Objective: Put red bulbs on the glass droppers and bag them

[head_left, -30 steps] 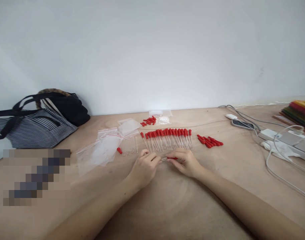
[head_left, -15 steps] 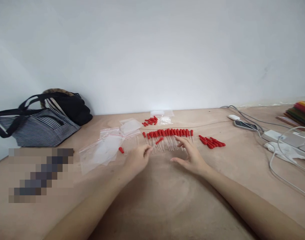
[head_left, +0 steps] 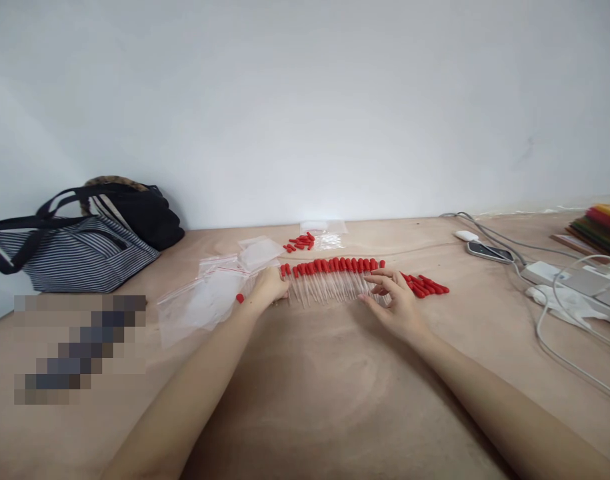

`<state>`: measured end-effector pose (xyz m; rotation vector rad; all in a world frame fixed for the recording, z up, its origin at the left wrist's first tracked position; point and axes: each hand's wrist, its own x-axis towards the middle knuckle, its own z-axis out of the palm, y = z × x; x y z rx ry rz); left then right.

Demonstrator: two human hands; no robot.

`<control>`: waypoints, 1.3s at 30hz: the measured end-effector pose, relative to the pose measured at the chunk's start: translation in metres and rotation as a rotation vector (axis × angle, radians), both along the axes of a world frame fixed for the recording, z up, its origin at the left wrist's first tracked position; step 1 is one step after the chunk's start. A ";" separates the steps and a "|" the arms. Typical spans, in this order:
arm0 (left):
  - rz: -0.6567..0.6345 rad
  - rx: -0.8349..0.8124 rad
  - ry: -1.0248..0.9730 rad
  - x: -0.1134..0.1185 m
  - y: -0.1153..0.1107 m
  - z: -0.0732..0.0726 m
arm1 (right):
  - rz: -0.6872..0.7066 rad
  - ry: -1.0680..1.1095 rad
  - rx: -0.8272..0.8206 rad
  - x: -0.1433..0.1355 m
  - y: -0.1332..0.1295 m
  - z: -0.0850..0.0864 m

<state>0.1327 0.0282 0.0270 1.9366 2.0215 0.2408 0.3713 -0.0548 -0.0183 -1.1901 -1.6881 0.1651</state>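
A row of glass droppers (head_left: 329,287) with red rubber bulbs lies side by side on the table, bulbs toward the wall. At the row's left end is my left hand (head_left: 269,285), fingers closed around a dropper (head_left: 287,269) whose red bulb shows beyond them; the grip itself is partly hidden. Bent but apart, the fingers of my right hand (head_left: 395,299) rest by the right end of the row with nothing visibly held. One loose red bulb (head_left: 240,298) sits left of my left hand. Right of my right hand lies a pile of red bulbs (head_left: 427,287).
Clear zip bags (head_left: 199,300) spread to the left. Farther back are smaller red pieces (head_left: 301,242) and clear thin tubes (head_left: 329,241). A striped bag (head_left: 95,257) stands far left; a phone-like device (head_left: 489,251), power strip (head_left: 575,279) and cables occupy the right.
My left hand has carried the dropper leftward and away from me to the row's left end. My right hand has shifted right along the row, its fingers more bent.
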 end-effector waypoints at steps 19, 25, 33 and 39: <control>-0.043 0.103 0.095 -0.003 0.016 -0.012 | -0.187 0.067 -0.014 0.024 0.010 0.003; -0.029 0.150 0.125 -0.017 0.016 -0.004 | -0.319 -0.083 -0.082 0.045 0.016 0.008; -0.049 0.252 0.300 -0.034 -0.006 -0.004 | -0.467 -0.271 -0.330 0.070 0.017 0.019; -0.055 0.266 0.388 -0.021 -0.008 -0.014 | -0.588 -0.303 -0.415 0.087 0.017 0.023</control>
